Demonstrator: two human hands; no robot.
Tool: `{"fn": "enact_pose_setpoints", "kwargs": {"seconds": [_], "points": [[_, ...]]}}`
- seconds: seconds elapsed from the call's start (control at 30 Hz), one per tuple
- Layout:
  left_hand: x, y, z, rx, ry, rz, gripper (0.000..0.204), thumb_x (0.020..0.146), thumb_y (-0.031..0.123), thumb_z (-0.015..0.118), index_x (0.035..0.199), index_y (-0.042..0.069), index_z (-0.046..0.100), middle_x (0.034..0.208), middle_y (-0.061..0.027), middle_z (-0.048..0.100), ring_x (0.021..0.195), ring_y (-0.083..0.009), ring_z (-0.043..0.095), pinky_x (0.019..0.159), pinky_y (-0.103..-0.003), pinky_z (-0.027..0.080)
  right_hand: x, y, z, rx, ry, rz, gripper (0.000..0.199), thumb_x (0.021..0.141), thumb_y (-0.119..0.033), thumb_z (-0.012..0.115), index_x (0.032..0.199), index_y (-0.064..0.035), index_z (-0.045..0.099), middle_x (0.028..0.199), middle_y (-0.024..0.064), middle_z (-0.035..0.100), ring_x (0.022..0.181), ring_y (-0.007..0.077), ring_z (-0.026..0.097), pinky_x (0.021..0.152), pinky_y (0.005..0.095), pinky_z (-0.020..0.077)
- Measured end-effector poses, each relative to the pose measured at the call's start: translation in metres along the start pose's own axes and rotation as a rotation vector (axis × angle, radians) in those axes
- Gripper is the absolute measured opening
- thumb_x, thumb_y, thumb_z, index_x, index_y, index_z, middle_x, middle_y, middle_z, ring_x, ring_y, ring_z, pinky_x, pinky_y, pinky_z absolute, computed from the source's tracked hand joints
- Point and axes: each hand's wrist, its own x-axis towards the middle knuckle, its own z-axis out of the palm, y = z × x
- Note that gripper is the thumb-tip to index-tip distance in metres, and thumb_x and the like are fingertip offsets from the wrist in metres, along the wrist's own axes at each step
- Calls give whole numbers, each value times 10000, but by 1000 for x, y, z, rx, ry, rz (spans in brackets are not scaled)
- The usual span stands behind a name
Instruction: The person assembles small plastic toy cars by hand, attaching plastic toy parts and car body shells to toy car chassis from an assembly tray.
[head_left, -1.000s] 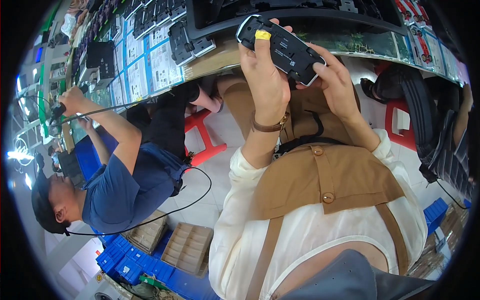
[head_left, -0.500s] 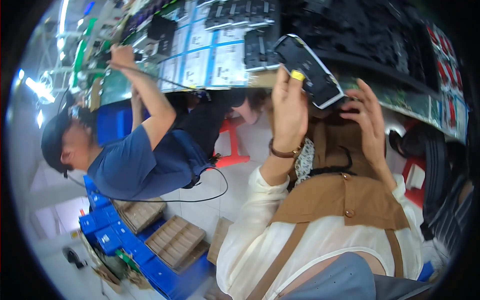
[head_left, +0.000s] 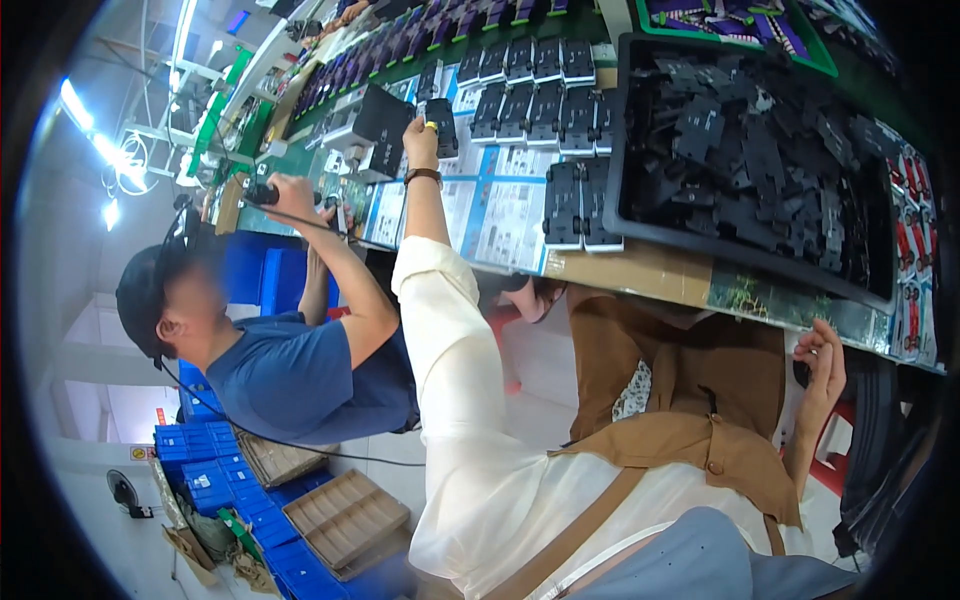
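My left hand [head_left: 421, 145] reaches far out over the table, a yellow wrap on one finger. Its fingers are closed at the edge of a black plastic base piece [head_left: 441, 127] with a white rim, beside a black box [head_left: 385, 132]. Rows of similar black-and-white pieces [head_left: 545, 112] lie to the right of it on printed white-and-blue sheets [head_left: 492, 225]. Low at the table's front edge, my right hand [head_left: 823, 365] has its fingers curled around a small dark thing that I cannot make out.
A large black tray [head_left: 618, 190] heaped with loose black plastic parts stands on the right. Red parts [head_left: 912, 230] line the far right edge. Purple parts fill a green tray [head_left: 822, 58] behind. At left a co-worker [head_left: 290, 350] works, a cable hanging near; blue bins [head_left: 215, 480] stand below.
My left hand has carried the black-and-white piece from in front of me out to the far left of the table. My right hand has dropped away to the right. The view has shifted too.
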Motion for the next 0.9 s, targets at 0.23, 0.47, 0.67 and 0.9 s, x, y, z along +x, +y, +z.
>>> {"fn": "enact_pose_setpoints", "kwargs": {"seconds": [0.23,0.47,0.67,0.9], "points": [[23,4,60,264,-311,49,308,818,160,524,1067,12,629,1007,-96,648,913,-168,583,796,-275,424,-8,23,-42,-206,260,75,334,956,-217,382,1123,12,559,857,39,567,774,86,519,695,220,426],[65,-29,14,933,-703,727,329,884,72,376,1159,-2,541,1176,-179,559,1124,-297,508,956,-344,382,26,6,-44,-320,308,-57,213,912,-121,473,1024,17,590,864,56,601,775,110,554,728,236,438],[24,7,57,708,18,122,414,837,199,445,1176,-16,547,1199,-215,542,1109,-297,523,927,-342,389,32,1,-120,-860,806,-309,266,792,-81,637,1047,-25,582,1003,121,568,880,232,571,729,301,469],[-100,97,62,-64,-233,171,372,885,244,449,1219,103,532,1174,-50,535,1039,-170,466,857,-360,371,61,80,-244,-992,670,-93,885,683,-271,751,1385,-56,258,1302,250,400,1207,387,390,994,381,330]]}}
